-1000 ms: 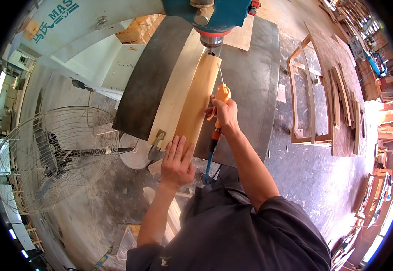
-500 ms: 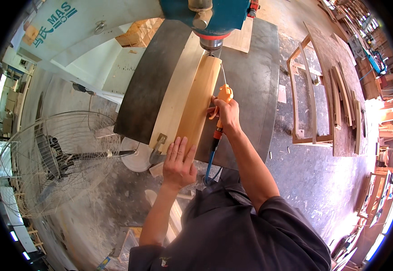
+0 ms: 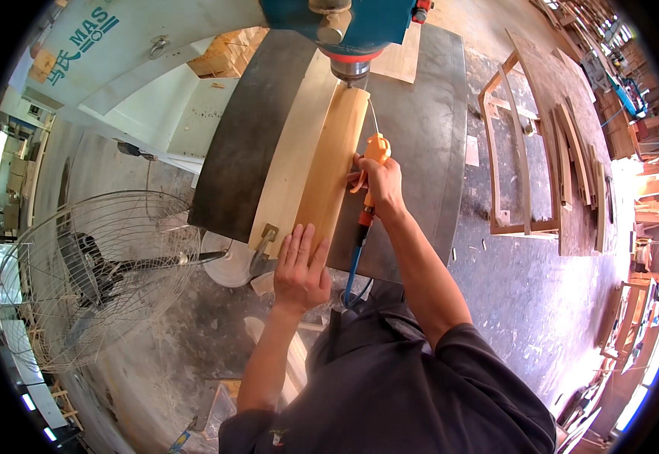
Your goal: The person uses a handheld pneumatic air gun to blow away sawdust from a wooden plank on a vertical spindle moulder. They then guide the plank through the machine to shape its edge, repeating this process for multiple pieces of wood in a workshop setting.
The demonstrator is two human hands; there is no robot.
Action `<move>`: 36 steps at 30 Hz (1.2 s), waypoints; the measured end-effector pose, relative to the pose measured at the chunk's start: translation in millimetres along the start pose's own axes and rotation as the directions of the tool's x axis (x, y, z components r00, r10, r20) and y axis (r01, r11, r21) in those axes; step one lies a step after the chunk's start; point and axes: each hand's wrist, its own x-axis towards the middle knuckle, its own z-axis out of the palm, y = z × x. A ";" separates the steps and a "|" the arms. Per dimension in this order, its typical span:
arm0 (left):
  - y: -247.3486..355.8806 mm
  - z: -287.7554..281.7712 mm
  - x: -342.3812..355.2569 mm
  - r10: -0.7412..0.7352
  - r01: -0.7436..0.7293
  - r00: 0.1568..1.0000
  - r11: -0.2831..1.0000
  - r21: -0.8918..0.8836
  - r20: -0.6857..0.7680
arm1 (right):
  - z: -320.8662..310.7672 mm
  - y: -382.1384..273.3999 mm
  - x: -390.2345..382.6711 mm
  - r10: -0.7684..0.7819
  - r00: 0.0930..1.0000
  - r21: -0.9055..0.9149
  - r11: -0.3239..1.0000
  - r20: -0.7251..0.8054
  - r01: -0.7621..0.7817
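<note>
My right hand (image 3: 384, 185) is wrapped round an orange air blow gun (image 3: 377, 149), with a blue hose (image 3: 354, 265) running down from its handle. The gun's thin metal nozzle points away from me, beside the far end of a yellowish wooden board (image 3: 337, 147). On that board's near end my left hand (image 3: 299, 272) lies with its fingers stretched out flat. A paler wooden strip (image 3: 297, 155) runs along the board's left side, a metal clamp (image 3: 266, 244) at its near end. Over the board's far end is the chuck (image 3: 351, 69) of a teal machine; the bit is hard to make out.
The boards rest on a dark metal machine table (image 3: 416, 159). A wire-caged fan (image 3: 99, 276) stands at the left, next to a whitish round bucket (image 3: 226, 261). To the right, wooden strips (image 3: 568, 155) lie on a worn panel (image 3: 549, 113) near a wooden frame (image 3: 496, 159).
The view has shifted slightly. Both hands keep nearly the same places, the right still holding the air blow gun and the left still on the board.
</note>
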 end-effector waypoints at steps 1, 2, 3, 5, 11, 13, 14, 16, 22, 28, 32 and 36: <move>-0.3 0.8 -0.4 -0.001 0.001 1.000 1.000 0.002 0.001 | -0.6 2.0 1.8 0.002 1.000 -0.004 1.000 0.003 -0.002; -1.0 1.4 0.4 0.000 0.000 1.000 1.000 0.005 0.001 | -0.9 3.1 3.9 0.000 1.000 -0.007 1.000 0.004 0.000; -1.4 2.1 1.1 0.000 0.000 1.000 1.000 0.006 -0.003 | -1.2 3.8 6.1 -0.001 1.000 -0.009 1.000 0.006 0.001; -1.6 3.4 2.2 0.000 0.000 1.000 1.000 0.007 -0.008 | -1.7 3.8 7.9 0.002 1.000 -0.009 1.000 -0.001 -0.002; -1.7 4.5 8.5 -0.010 0.010 1.000 1.000 0.008 -0.002 | -3.4 4.3 14.9 -0.010 1.000 -0.013 1.000 0.009 0.010; -1.0 4.8 12.3 -0.007 0.007 1.000 1.000 -0.017 -0.013 | -4.4 4.5 17.7 -0.014 1.000 -0.014 1.000 0.005 0.014; -1.0 4.7 13.9 -0.008 0.007 1.000 1.000 -0.027 -0.019 | -3.6 3.3 18.6 -0.016 1.000 -0.017 1.000 0.006 0.016; -0.6 4.6 14.7 -0.018 0.018 1.000 1.000 -0.007 -0.002 | -3.1 1.1 19.5 -0.011 1.000 -0.028 1.000 0.003 0.011; -0.3 4.9 22.5 -0.018 0.018 1.000 1.000 0.006 -0.001 | -2.8 -5.2 23.7 -0.009 1.000 -0.077 0.997 -0.023 0.007; -2.0 7.3 28.8 -0.014 0.014 1.000 1.000 0.011 0.000 | -1.6 -11.8 26.6 -0.027 0.999 -0.062 0.998 -0.035 0.024; -0.7 8.7 35.2 -0.008 0.008 1.000 1.000 0.009 -0.017 | -2.6 -10.0 33.9 -0.017 0.999 -0.079 0.997 -0.032 0.015; -0.6 11.1 37.6 0.000 0.000 1.000 0.998 0.056 0.005 | -5.7 -8.7 44.5 -0.014 1.000 -0.115 0.993 -0.012 0.012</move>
